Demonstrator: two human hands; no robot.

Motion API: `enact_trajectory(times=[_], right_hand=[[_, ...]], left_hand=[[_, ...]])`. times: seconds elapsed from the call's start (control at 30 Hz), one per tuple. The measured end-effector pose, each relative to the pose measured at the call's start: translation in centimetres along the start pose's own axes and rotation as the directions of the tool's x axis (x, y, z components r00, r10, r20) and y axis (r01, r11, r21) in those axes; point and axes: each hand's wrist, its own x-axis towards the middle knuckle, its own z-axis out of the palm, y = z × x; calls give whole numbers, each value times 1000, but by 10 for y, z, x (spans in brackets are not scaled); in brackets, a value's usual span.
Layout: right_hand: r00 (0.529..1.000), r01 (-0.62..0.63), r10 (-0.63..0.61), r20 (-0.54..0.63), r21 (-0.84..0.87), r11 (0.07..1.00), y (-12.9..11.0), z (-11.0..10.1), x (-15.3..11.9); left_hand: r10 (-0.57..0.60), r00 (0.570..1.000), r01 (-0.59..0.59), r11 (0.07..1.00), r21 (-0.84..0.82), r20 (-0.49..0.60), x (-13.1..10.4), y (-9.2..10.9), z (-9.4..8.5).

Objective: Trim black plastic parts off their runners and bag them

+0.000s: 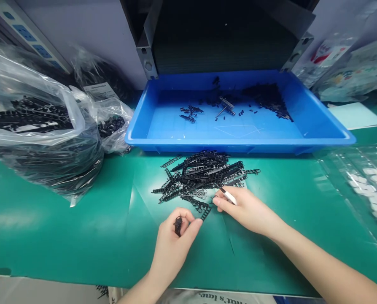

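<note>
In my head view, my left grip pinches the near end of a black strip at the edge of the pile on the tabletop, a dark clump tucked inside; my right grip clamps a white-handled tool near its far end. The strip looks light, thin, perhaps brittle: best held by its edges.

One green-topped table bears one heap of black plastic ladder-shaped strips, overlapping too much to count singly. Toward the near edge are two bare hands and one slim white-and-black tool. Toward the far edge is one blue rectangular plastic bin; toward the far left corner, at least two clear plastic bags. Toward the right edge: one clear plastic tray, one pale-blue flat sheet.
</note>
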Motion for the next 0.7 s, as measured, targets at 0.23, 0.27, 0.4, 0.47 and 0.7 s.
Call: enact_trajectory(times=[0.23, 0.27, 0.4, 0.47, 0.7], right_hand=[[994, -23, 2, 111, 182, 983, -5, 3, -23], [997, 5, -16, 70, 152, 988, -4, 5, -26], [988, 156, -157, -10, -6, 988, 2, 14, -38], [975, 219, -220, -6, -100, 971, 4, 20, -42], [935, 312, -349, -66, -318, 895, 4, 32, -48]], left_hand=[[-68, 959, 105, 987, -119, 276, -2, 1, 7], [-70, 959, 116, 981, -154, 274, -2, 0, 7], [-76, 964, 153, 942, -297, 256, 0, -6, 6], [-87, 957, 181, 923, -339, 276, 1, -7, 5], [-90, 958, 187, 916, -354, 274, 0, -7, 7]])
